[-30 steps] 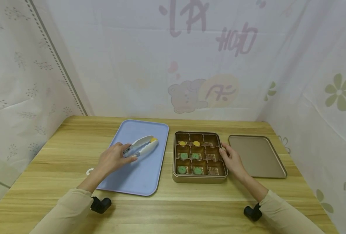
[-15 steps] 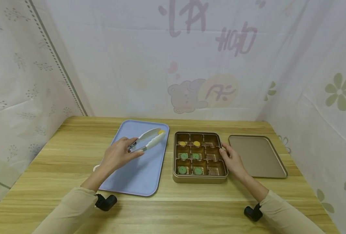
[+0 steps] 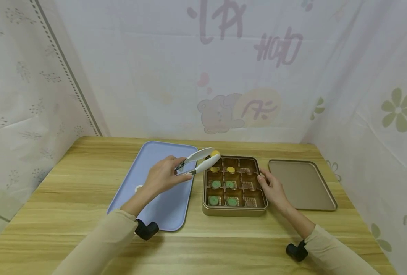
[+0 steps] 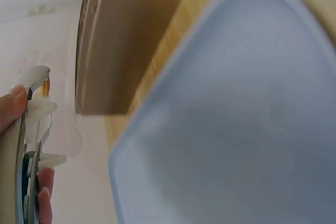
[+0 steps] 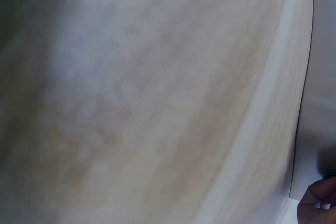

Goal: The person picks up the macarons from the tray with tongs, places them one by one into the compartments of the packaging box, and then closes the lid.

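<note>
Plainly, desk [image 3: 224, 244]: wood-grained, carrying everything listed below.
Tray [image 3: 165, 208]: blue, flat, on the left, slightly apart from the box [image 3: 234, 211].
Box: bronze, without cover, divided three by three; best kept from sliding during any work above it.
Lid [image 3: 301, 185]: flat on the desk, rim upward, just right of the box.
Left hand [image 3: 162, 177]: holding tongs [image 3: 207, 163], above the right part of the tray; keep the squeeze steady, since extra force could probably make a smooth load slip.
Right hand [image 3: 273, 187]: fingers relaxed against the right wall of the box, not grasping; well placed for steadying, with light pressure only.
Tongs: arms narrowed, tips over the back left corner of the box in the head view; height above the rim hard to tell. Keep tips clear of rim and dividers, turn slowly.
Held round [image 3: 215, 153]: yellow, pinched between the tips; keep level, release gently.
Green rounds [image 3: 230, 184]: four, in the left and middle compartments of the middle and front rows.
Yellow rounds [image 3: 231, 169]: two, back row, left and middle; avoid knocking.
</note>
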Motion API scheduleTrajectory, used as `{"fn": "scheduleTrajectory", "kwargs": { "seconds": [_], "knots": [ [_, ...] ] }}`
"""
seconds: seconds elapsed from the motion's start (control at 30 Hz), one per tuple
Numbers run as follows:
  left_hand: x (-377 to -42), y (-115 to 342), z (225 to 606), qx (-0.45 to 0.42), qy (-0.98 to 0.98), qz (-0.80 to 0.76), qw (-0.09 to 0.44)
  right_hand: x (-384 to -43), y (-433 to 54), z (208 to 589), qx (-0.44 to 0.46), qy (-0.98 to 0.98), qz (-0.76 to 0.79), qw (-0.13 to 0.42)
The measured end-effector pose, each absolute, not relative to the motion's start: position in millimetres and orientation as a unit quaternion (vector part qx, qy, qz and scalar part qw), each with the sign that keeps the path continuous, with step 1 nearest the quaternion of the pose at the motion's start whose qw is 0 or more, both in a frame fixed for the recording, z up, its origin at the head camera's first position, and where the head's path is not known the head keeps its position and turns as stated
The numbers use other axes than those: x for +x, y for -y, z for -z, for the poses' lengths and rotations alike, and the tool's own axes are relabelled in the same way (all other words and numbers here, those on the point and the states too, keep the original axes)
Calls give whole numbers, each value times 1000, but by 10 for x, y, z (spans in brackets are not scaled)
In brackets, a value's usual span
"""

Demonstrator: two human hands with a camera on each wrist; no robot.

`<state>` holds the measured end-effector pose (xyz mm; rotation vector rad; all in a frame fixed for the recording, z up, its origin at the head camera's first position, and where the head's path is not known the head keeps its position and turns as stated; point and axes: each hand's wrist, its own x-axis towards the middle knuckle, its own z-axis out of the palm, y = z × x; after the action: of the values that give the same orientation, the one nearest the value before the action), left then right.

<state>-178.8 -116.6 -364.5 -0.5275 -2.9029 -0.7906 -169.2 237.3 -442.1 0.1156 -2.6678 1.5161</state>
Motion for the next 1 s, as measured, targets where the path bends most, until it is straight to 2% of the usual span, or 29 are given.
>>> {"fn": "scheduleTrajectory", "kwargs": {
  "seconds": [0.63, 1.0],
  "knots": [
    [-1951, 441, 3632, -240, 948, 205, 35, -1696, -2369, 4420, 31, 867, -497, 32],
    [-2001, 187, 3622, -245, 954, 175, 17, -1694, -2358, 4408, 23, 866, -498, 33]
  ]
}}
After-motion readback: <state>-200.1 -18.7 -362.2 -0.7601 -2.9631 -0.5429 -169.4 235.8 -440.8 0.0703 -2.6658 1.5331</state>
